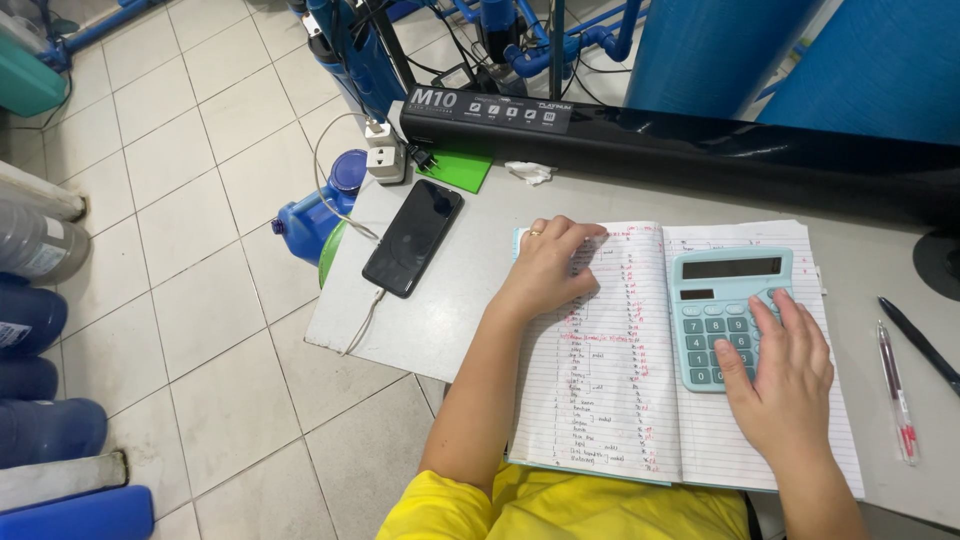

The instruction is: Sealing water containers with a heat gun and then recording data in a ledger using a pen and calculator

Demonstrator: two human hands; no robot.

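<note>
Bright, even overhead light, soft shadows, sharp focus, slight wide-angle edge bending.

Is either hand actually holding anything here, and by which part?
Nothing is gripped. The left hand rests flat on the open notebook's left page; the right hand has fingers on the calculator's keys.

One view only, from a camera on the person's head, looking steeply down and forward over the desk [440, 320]. It sits close: both forearms enter from the bottom edge, and the notebook [600, 400] fills the lower middle. The desk's left edge and near-left corner show, with tiled floor [200, 250] beyond on the left. The desk's far edge lies near the top.
</note>
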